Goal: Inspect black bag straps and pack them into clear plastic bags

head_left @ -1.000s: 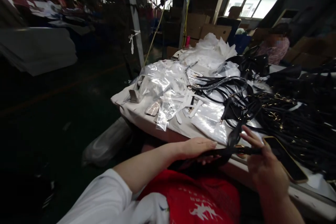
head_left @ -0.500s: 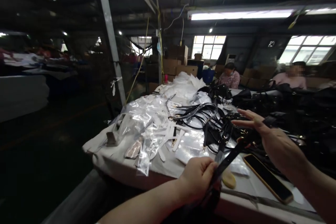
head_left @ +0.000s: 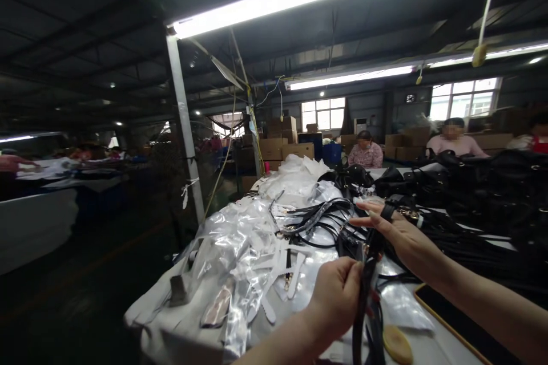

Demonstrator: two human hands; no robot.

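Note:
My left hand (head_left: 336, 296) is closed in a fist around a black strap (head_left: 363, 308), whose lower part hangs down past the table edge. My right hand (head_left: 396, 231) is beyond it and to the right, fingers stretched out and apart. A dark loop of strap passes around its fingers near the knuckles; its far end is hidden. Beneath and behind the hands lies a heap of black straps (head_left: 319, 234) with gold-coloured clasps. A yellow oval piece (head_left: 397, 344) lies by the hanging strap, and a phone with an orange-yellow rim (head_left: 449, 319) is under my right forearm.
Clear plastic bags (head_left: 240, 234) and white notched strips (head_left: 278, 274) cover the table's left side. Black bags (head_left: 483, 182) are piled on the right. A metal post (head_left: 184, 125) rises at the left. Several people sit beyond, near cardboard boxes (head_left: 297, 151).
The view has tilted up, so a long lamp now shows above. My right hand has drawn closer to the left, and a strap loop now shows around its fingers. The left keeps its grip.

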